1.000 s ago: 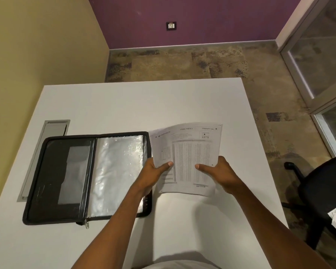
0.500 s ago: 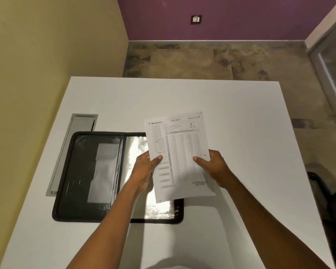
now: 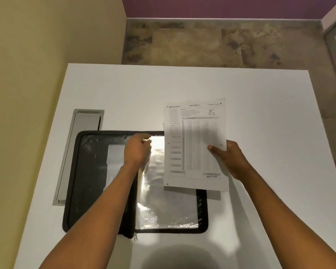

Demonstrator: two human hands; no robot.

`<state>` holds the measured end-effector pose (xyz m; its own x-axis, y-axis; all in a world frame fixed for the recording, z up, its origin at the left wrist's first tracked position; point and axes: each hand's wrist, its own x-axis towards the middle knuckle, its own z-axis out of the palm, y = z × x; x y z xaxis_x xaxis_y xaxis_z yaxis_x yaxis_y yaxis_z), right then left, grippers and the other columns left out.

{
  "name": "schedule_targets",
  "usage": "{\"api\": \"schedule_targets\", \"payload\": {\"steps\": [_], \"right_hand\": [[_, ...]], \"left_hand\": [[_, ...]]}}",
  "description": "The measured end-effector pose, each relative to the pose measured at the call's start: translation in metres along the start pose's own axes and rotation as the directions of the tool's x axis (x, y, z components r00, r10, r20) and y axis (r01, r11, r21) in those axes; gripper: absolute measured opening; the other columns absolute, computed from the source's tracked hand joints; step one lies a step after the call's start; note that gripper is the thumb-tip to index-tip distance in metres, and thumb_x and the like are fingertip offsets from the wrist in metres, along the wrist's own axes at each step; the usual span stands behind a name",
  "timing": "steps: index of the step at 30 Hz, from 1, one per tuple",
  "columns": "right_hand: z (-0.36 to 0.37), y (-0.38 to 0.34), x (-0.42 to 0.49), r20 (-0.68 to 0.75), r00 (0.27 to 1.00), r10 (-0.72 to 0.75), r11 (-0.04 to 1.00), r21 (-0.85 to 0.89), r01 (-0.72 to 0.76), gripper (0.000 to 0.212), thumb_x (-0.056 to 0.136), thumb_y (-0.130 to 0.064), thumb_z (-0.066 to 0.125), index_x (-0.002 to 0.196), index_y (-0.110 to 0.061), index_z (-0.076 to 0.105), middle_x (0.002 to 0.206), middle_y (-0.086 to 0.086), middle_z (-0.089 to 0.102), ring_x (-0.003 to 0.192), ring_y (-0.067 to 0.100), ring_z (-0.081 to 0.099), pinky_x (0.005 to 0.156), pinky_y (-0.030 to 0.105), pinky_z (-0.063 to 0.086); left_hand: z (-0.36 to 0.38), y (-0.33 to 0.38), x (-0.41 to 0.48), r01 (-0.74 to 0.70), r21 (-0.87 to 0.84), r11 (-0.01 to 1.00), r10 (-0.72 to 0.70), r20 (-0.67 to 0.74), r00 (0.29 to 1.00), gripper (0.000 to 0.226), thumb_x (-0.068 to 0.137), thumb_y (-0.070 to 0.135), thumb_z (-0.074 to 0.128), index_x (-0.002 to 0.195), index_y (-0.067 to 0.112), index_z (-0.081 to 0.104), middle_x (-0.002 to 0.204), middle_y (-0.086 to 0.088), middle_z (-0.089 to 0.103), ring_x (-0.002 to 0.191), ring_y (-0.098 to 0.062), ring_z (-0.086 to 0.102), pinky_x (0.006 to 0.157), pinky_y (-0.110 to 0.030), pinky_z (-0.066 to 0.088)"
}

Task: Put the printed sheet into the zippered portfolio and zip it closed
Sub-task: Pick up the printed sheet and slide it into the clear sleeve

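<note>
clear plastic sleeve [image 3: 163,202] of the open black portfolio [image 3: 72,183] is pinched at its far edge by the left hand [image 3: 137,152], and just right of it the right hand [image 3: 232,161] grips the printed sheet [image 3: 195,146], long axis pointing away, held over the sleeve's right side.

Tally, head view. We count two grips: one left grip [image 3: 137,150] and one right grip [image 3: 229,158]. Printed sheet [image 3: 196,144]: one. Zippered portfolio [image 3: 72,181]: one, with one zipper pull [image 3: 135,237] showing. Clear sleeve [image 3: 167,206]: one that we can see; whether more lie beneath it, we cannot tell. Desk [image 3: 260,113]: one. Grey hatch [image 3: 81,136] in it: one.
</note>
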<state>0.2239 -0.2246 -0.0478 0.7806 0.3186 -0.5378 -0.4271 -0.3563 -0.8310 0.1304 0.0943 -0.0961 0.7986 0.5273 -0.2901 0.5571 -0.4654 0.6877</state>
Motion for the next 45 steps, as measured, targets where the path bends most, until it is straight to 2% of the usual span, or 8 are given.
{"api": "schedule_targets", "payload": {"steps": [5, 9, 14, 20, 31, 36, 41, 45], "right_hand": [[0.004, 0.002, 0.007, -0.097, 0.994, 0.046, 0.999, 0.034, -0.043, 0.020, 0.092, -0.035, 0.078, 0.110, -0.032, 0.071, 0.097, -0.018, 0.080, 0.087, 0.006, 0.078, 0.063, 0.018, 0.060], [0.007, 0.004, 0.009, -0.129, 0.990, 0.048, 0.997, 0.068, -0.040, 0.028, 0.091, -0.032, 0.080, 0.116, -0.024, 0.071, 0.105, -0.012, 0.080, 0.093, 0.007, 0.078, 0.073, 0.019, 0.062], [0.007, 0.004, 0.009, -0.130, 0.990, 0.052, 0.993, 0.115, -0.037, 0.027, 0.092, -0.025, 0.079, 0.118, -0.022, 0.073, 0.110, -0.009, 0.080, 0.100, 0.008, 0.077, 0.079, 0.014, 0.059], [0.004, 0.002, 0.013, -0.137, 0.990, 0.041, 0.993, 0.115, -0.025, 0.032, 0.093, -0.021, 0.078, 0.124, -0.018, 0.072, 0.116, -0.007, 0.079, 0.108, 0.011, 0.076, 0.096, 0.027, 0.057], [-0.003, -0.012, 0.015, -0.155, 0.988, 0.019, 0.994, 0.109, -0.002, 0.025, 0.093, -0.021, 0.078, 0.116, -0.031, 0.073, 0.115, -0.014, 0.079, 0.106, 0.007, 0.076, 0.094, 0.028, 0.057], [-0.005, -0.015, 0.013, -0.169, 0.985, 0.012, 0.995, 0.095, 0.004, 0.022, 0.093, -0.022, 0.078, 0.111, -0.034, 0.074, 0.114, -0.015, 0.079, 0.106, 0.007, 0.076, 0.095, 0.030, 0.057], [-0.013, -0.034, 0.019, -0.207, 0.977, -0.047, 0.995, 0.073, 0.064, 0.024, 0.093, -0.022, 0.078, 0.112, -0.035, 0.073, 0.108, -0.021, 0.079, 0.102, 0.002, 0.075, 0.086, 0.015, 0.060], [-0.014, -0.064, 0.036, -0.246, 0.961, -0.125, 0.987, 0.070, 0.146, 0.027, 0.093, -0.020, 0.078, 0.118, -0.028, 0.073, 0.105, -0.018, 0.080, 0.102, 0.004, 0.076, 0.087, 0.018, 0.060]], "left_hand": [[-0.002, -0.014, 0.026, -0.149, 0.249, 0.957, 0.130, 0.092, 0.987, 0.027, 0.103, 0.026, 0.057, 0.120, 0.018, 0.078, 0.123, 0.000, 0.065, 0.114, -0.018, 0.061, 0.091, -0.040, 0.056], [0.001, -0.023, 0.032, -0.217, 0.328, 0.920, 0.198, 0.092, 0.976, 0.015, 0.097, 0.016, 0.065, 0.099, 0.012, 0.080, 0.110, -0.001, 0.065, 0.101, -0.021, 0.064, 0.082, -0.038, 0.058], [0.003, -0.027, 0.036, -0.242, 0.304, 0.921, 0.219, 0.111, 0.970, 0.018, 0.098, 0.020, 0.067, 0.111, 0.017, 0.079, 0.116, 0.002, 0.066, 0.114, -0.018, 0.059, 0.083, -0.034, 0.052], [0.004, -0.027, 0.037, -0.243, 0.249, 0.938, 0.220, 0.115, 0.969, 0.013, 0.094, 0.011, 0.064, 0.099, 0.011, 0.076, 0.111, 0.000, 0.063, 0.112, -0.018, 0.055, 0.083, -0.039, 0.055], [0.003, -0.015, 0.040, -0.359, 0.243, 0.901, 0.292, 0.270, 0.917, 0.012, 0.093, 0.014, 0.061, 0.093, 0.015, 0.072, 0.106, 0.005, 0.066, 0.108, -0.015, 0.057, 0.078, -0.035, 0.050], [0.004, -0.008, 0.041, -0.361, 0.251, 0.898, 0.270, 0.334, 0.903, 0.014, 0.092, 0.021, 0.058, 0.090, 0.024, 0.072, 0.098, 0.010, 0.069, 0.085, -0.014, 0.064, 0.074, -0.033, 0.051], [0.010, -0.005, 0.039, -0.329, 0.228, 0.916, 0.254, 0.306, 0.918, 0.011, 0.089, 0.028, 0.062, 0.095, 0.028, 0.071, 0.090, 0.011, 0.075, 0.082, -0.014, 0.067, 0.065, -0.027, 0.049], [0.024, -0.005, 0.032, -0.329, 0.219, 0.919, 0.272, 0.254, 0.928, 0.015, 0.091, 0.033, 0.064, 0.095, 0.029, 0.078, 0.095, 0.012, 0.073, 0.089, -0.011, 0.067, 0.076, -0.034, 0.055]]}}
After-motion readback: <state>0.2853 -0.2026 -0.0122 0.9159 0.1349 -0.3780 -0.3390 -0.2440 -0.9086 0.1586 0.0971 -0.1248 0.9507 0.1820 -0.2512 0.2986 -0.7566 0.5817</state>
